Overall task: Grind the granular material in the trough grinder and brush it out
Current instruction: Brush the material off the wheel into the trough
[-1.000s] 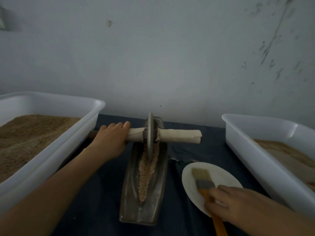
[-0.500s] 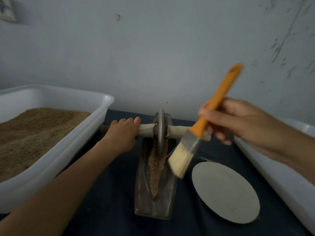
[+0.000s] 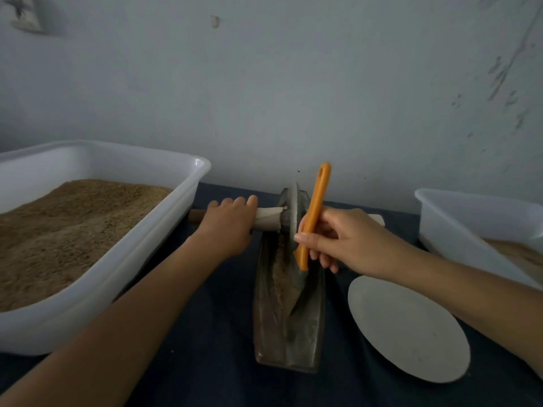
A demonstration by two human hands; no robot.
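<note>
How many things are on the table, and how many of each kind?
White plastic tubs: 2, left one holding brown grain, right one
Round white plate: 1
Grey metal trough grinder with its wheel: 1
Orange-handled brush: 1
Total: 5

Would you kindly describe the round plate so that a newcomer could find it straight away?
Start at the dark metal trough grinder in the middle of the dark-covered table. Just to its right, in front of the right-hand white tub, lies the plate. It is the only flat, round, pale thing there, and nothing lies on it.
</note>
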